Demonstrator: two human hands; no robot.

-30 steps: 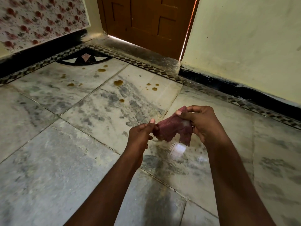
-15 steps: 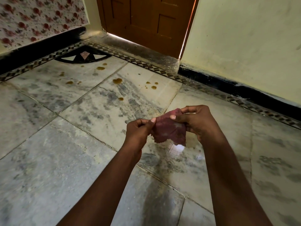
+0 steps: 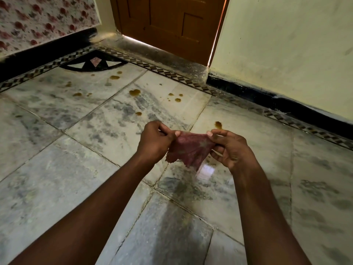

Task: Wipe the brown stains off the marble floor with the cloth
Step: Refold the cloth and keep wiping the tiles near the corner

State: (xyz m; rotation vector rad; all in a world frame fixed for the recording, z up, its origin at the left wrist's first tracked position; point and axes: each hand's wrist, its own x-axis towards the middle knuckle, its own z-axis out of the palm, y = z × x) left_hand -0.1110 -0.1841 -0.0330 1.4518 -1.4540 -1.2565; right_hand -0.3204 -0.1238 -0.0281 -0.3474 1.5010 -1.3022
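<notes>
Hands, left hand and right hand, pinch the cloth stretched between them above the marble floor, brown stains lying beyond near the door.

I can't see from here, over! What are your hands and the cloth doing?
Left hand and right hand pinch cloth, stretched above the floor. Brown stains not yet wiped. Nothing in the way.

Maroon cloth, brown stains, grey-veined white marble floor
</notes>
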